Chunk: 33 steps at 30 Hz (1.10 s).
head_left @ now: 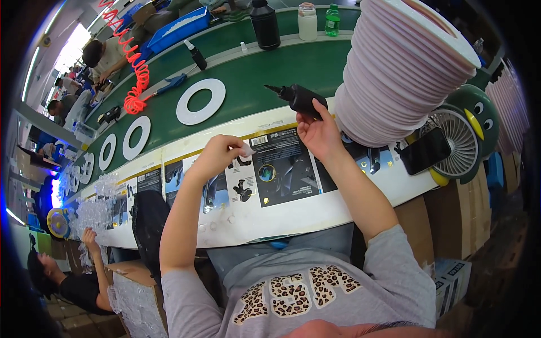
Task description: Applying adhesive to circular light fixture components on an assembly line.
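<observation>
a: what does the right hand (318, 132) hold?

b: it is closed around a black squeeze bottle (298, 98) with a thin pointed nozzle. the bottle is tilted, the nozzle points to the left, over the near edge of the green conveyor belt (265, 76).

a: and the left hand (217, 158)?

b: its fingers are pinched on a small white piece (246, 149). i cannot tell what the piece exactly is, it is too small. the hand is raised above the white workbench (293, 217), just left of the bottle hand but apart from it.

a: what lies under the hands?

b: printed instruction sheets (284, 166), dark, flat on the bench in a row. some little clear round parts (217, 225) lie near the front edge.

a: and at the right side?

b: a tall stack of white rings (394, 73) stands there, leaning a bit. beside it is a small green desk fan (465, 135) shaped like a penguin, and a black phone (425, 151) leans against it.

a: anything on the belt?

b: flat white rings (200, 101) lie on it, well apart from each other, and a red coiled hose (132, 56) hangs over the far part. another person (67, 279) sits at lower left, beside a heap of clear plastic parts (93, 211).
</observation>
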{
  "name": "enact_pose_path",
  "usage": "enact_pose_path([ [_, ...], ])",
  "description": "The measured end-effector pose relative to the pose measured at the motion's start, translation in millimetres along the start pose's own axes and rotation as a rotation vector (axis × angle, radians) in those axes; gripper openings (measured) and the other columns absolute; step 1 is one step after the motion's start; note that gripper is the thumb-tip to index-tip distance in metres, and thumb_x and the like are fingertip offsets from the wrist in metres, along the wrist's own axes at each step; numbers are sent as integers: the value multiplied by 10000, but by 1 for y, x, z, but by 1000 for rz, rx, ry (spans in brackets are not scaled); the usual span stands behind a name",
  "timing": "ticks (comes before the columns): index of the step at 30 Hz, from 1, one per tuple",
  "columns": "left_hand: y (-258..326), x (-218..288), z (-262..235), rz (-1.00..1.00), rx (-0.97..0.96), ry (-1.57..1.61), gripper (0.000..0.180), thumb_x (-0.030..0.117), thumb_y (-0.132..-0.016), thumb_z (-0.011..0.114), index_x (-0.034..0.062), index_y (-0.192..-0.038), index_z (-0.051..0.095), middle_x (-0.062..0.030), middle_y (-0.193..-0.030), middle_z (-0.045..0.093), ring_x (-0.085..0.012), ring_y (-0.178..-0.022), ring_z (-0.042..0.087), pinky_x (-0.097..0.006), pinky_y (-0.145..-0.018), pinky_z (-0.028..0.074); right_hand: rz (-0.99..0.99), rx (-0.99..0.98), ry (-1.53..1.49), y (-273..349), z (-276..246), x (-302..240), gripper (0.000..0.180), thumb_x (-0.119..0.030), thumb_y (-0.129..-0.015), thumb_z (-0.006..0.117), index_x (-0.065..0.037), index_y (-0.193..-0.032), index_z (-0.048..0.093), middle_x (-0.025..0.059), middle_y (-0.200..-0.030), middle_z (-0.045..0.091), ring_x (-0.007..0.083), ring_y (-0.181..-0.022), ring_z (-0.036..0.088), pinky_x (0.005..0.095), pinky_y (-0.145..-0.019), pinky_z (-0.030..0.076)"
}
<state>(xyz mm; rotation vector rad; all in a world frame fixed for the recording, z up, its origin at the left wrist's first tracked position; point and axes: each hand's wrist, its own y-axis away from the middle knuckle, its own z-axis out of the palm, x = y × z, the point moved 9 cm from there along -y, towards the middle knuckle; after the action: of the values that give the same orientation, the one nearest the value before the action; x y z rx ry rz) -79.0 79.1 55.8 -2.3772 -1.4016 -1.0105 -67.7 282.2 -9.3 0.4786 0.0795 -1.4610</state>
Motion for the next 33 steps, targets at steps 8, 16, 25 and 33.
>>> enact_pose_path([
  [8,27,-58,-3,-116,114,472,124,34,-829,618,-58,-904,654,-73,-836,670,-111,-781,619,-227,-760,488,4,5,3,1,-1,1,278,-253,-829,676,-35,-969,575,70,-898,603,170,-810,592,232,-641,488],
  [16,19,-58,19,-135,119,498,74,13,-813,638,-43,-861,642,-70,-808,675,-96,-741,634,-201,-665,476,7,-4,4,-2,-4,0,277,-251,-832,673,-36,-976,576,76,-898,608,174,-810,596,232,-637,491],
  [25,10,-46,18,-93,289,21,84,32,-757,622,-19,-823,635,-104,-783,674,-219,-699,646,-311,-626,491,11,16,-19,-1,-5,-1,259,-237,-825,681,-30,-953,589,77,-892,612,174,-812,597,231,-632,494],
  [33,35,8,33,461,495,-641,154,56,-676,674,68,-828,651,-34,-816,630,-218,-850,575,-345,-735,457,-1,-9,-10,1,0,-2,260,-240,-827,679,-34,-954,585,71,-900,607,165,-818,594,226,-641,488],
])
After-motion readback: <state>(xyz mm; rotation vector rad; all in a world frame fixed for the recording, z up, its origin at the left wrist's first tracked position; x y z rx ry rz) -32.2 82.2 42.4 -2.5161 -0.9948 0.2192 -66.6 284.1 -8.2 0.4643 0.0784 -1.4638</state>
